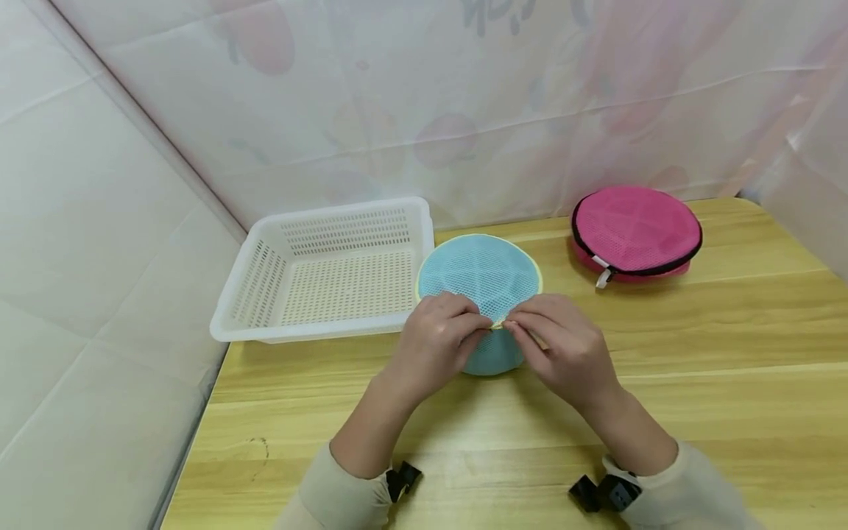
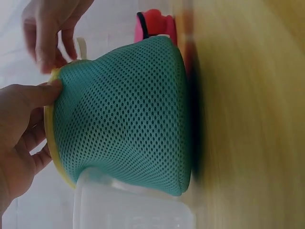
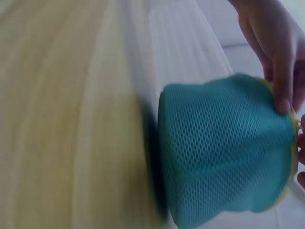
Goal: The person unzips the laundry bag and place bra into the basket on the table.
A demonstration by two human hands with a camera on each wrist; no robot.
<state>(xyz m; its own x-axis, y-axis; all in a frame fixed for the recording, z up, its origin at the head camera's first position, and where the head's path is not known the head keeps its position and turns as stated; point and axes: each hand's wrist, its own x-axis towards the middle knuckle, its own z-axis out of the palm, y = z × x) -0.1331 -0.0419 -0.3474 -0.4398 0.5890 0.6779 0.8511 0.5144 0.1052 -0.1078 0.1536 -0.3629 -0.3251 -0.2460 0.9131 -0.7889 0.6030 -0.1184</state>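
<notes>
A blue-green mesh laundry bag (image 1: 473, 265) with yellow edging stands on the table, its round top facing up. My left hand (image 1: 433, 331) pinches the yellow edge (image 2: 53, 143) at the near side, thumb on the outer mesh. Close beside it, my right hand (image 1: 563, 344) pinches the same edge with thumb and forefinger. In the left wrist view the right hand (image 2: 50, 33) reaches down to the edge from above the left thumb. The right wrist view has the left hand (image 3: 276, 45) at the top and only right fingertips (image 3: 301, 156) at the border.
A white perforated plastic basket (image 1: 318, 324) stands left of the bag, close to it. At the back right lies a pink mesh bag (image 1: 636, 228) with a black zipper and white pull tab. Printed cloth (image 1: 397, 110) hangs behind the wooden table (image 1: 729, 397).
</notes>
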